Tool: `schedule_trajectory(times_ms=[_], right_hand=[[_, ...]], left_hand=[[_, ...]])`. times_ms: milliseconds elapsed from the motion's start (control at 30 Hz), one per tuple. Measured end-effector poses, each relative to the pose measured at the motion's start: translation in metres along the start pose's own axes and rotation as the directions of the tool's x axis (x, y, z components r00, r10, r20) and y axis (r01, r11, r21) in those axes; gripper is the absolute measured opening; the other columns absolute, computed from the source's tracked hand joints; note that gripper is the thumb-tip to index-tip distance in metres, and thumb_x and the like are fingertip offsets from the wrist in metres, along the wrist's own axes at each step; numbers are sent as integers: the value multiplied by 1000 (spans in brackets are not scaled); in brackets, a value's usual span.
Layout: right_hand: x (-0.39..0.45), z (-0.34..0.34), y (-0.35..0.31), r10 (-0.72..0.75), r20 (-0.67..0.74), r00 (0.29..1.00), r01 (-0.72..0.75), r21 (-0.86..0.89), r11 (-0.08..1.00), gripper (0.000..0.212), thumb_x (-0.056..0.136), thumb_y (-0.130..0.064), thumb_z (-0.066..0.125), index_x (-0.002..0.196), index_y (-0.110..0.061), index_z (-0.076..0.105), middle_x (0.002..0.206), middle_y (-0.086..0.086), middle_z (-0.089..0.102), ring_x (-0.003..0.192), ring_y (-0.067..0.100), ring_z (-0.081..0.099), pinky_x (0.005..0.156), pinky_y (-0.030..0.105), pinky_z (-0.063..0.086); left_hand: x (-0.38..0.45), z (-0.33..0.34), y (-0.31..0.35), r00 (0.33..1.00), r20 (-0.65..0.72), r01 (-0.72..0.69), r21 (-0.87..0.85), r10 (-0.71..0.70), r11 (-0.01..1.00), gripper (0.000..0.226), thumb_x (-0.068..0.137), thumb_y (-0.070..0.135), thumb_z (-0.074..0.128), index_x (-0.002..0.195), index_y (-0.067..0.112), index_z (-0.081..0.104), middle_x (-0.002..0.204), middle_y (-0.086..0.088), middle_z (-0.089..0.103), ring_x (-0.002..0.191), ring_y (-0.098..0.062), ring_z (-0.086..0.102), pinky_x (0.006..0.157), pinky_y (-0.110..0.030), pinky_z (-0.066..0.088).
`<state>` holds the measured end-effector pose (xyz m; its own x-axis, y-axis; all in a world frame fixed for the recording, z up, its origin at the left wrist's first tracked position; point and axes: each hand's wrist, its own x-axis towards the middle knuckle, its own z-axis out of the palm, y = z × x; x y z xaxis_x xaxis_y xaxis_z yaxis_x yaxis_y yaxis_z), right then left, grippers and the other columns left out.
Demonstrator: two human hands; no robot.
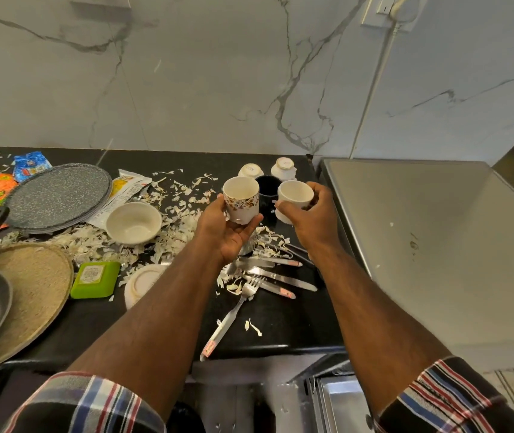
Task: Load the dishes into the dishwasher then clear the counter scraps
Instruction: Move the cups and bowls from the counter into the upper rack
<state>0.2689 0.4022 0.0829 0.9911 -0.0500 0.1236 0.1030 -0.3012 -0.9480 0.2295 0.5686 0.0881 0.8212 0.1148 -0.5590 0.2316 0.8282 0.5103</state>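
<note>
The left grip (229, 228) clasps a floral cup (241, 198) and the right grip (310, 214) a plain white cup (294, 196), both empty and upright above the black desk (280, 326), strewn with steel cutlery (265, 276), pale scraps (180, 220), a cream bowl (133, 222), before veined marble wall (218, 73).

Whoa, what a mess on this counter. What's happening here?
A person is clearing up after cooking. The left hand holds a white cup with a floral band, and the right hand holds a plain white cup, both lifted above the black stone counter. A cream bowl, a grey speckled plate, steel forks and knives and pale peel scraps lie scattered on the counter, not yet cleared.
</note>
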Motion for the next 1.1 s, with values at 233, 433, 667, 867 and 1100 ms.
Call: schedule_trajectory(times_ms=[233,433,667,867,1100], right_hand=[[-52,-22,9,23,35,999,-25,37,999,82,74,-23,89,142,-22,41,122,-9,53,108,8,55,93,28,52],[-94,-59,16,-13,74,997,9,54,998,74,76,-14,87,138,-19,46,121,-9,55,112,10,56,92,25,52],[-163,-125,40,-53,60,997,49,67,997,76,71,-14,91,135,-16,49,122,-8,56,112,10,56,93,21,51],[-212,-168,63,-37,49,998,34,45,998,76,68,-19,93,130,-21,49,125,-3,59,114,14,59,97,31,53],[-279,-217,104,97,-24,995,-95,50,994,71,71,-15,91,128,-25,49,116,-15,58,108,1,58,90,21,51]], left_hand=[[-41,-19,-33,998,64,-23,-13,24,1000,34,105,36,48,123,9,56,125,-30,58,110,-45,64,83,-51,60],[-80,-28,-74,995,91,-30,-33,33,999,40,104,36,49,131,6,51,128,-30,59,110,-48,64,87,-55,58],[-138,-33,-154,996,88,-32,-10,33,999,44,103,38,48,130,4,54,127,-27,63,114,-44,64,89,-52,57],[-176,-41,-205,994,108,35,-32,-31,999,44,103,38,48,123,-1,55,126,-29,62,116,-46,62,88,-52,56],[-200,-64,-276,988,72,129,64,-134,990,40,105,36,47,122,2,57,121,-27,66,109,-41,67,99,-52,53]])
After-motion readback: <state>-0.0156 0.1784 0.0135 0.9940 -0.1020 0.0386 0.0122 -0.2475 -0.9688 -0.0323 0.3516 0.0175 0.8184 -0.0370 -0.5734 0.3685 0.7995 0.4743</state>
